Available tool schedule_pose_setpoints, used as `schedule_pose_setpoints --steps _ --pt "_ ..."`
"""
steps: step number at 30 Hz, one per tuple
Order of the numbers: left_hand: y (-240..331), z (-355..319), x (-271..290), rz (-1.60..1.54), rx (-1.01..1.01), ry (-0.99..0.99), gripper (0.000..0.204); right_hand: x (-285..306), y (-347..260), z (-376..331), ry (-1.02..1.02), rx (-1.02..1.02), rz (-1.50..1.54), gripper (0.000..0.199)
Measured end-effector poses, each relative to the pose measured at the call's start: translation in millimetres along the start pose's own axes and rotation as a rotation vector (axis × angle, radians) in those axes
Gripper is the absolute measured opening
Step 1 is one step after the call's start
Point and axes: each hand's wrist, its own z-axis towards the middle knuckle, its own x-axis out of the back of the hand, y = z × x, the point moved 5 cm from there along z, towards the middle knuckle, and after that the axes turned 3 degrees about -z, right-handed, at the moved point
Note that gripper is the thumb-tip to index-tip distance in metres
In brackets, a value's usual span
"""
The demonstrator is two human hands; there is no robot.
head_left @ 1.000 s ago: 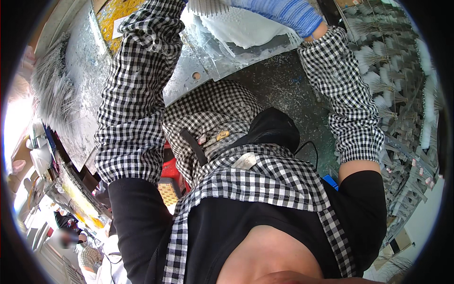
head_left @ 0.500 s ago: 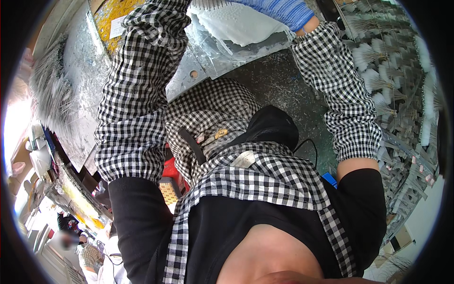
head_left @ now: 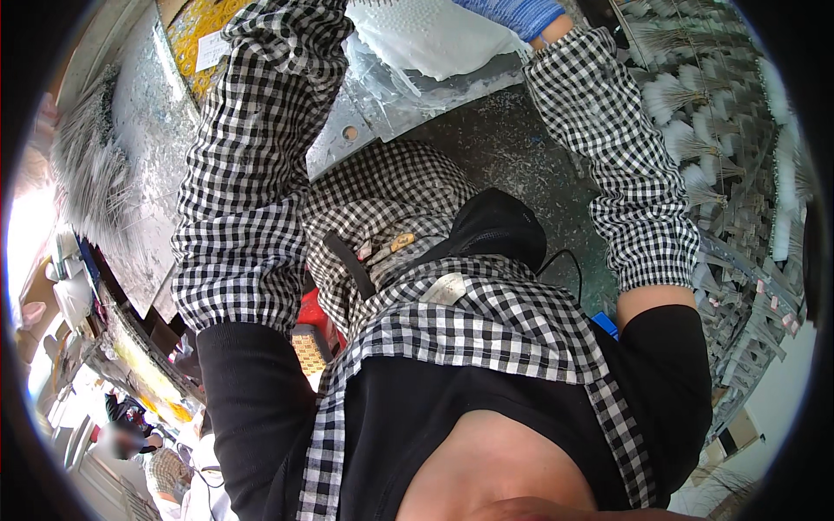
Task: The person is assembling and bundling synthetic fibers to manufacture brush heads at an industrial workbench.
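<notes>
Closest to the camera, a black shirt (head_left: pixel 373 417) meets a black-and-white checked apron (head_left: pixel 521 334), whose pale patch (head_left: pixel 445 289) carries marks too faint to make out. Beyond it, a small yellow-tan tag (head_left: pixel 401 241) lies on the checked lap, its surface too small to read. A blue object (head_left: pixel 605 325) and a black cable (head_left: pixel 569 256) sit on the right, near the right elbow.

Checked sleeves reach forward on both sides. Between the right sleeve (head_left: pixel 608 130) and the table's near edge, a gap of dark floor (head_left: pixel 530 130) shows, strewn with pale flecks. The metal table (head_left: pixel 334 156) has a slanting near edge with a round hole close to it; the left sleeve (head_left: pixel 248 174) crosses above its left part.

Farther on, a white bumpy mass (head_left: pixel 434 43) lies on the table between the two forearms. Just beyond its right side is the right hand (head_left: pixel 512 10) in a blue knitted glove; its fingers are cut off, so I cannot tell their state. The left hand is past the far edge of view, its grip likewise unknown.

Far left, a white label (head_left: pixel 211 50), its print illegible, rests on yellow coils (head_left: pixel 187 43). Bristle bundles (head_left: pixel 686 95) crowd the far right.
</notes>
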Motion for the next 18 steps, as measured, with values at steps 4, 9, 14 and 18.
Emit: schedule_pose_setpoints --steps 4,9,14,18 --pt "6 -3 -3 -0.040 0.056 -0.021 0.040 -2 6 1 -0.017 -0.048 -0.148 0.064" --pt "13 -4 -6 -0.042 0.077 -0.071 0.044 -6 13 -3 0.044 -0.014 0.147 0.060" --pt "16 -13 -15 0.060 -0.130 -0.245 0.047 -16 38 0 -0.004 -0.002 0.138 0.051" --pt "15 -37 -21 -0.070 -0.457 -0.404 0.049 -40 61 12 -0.179 0.105 -0.026 0.042"
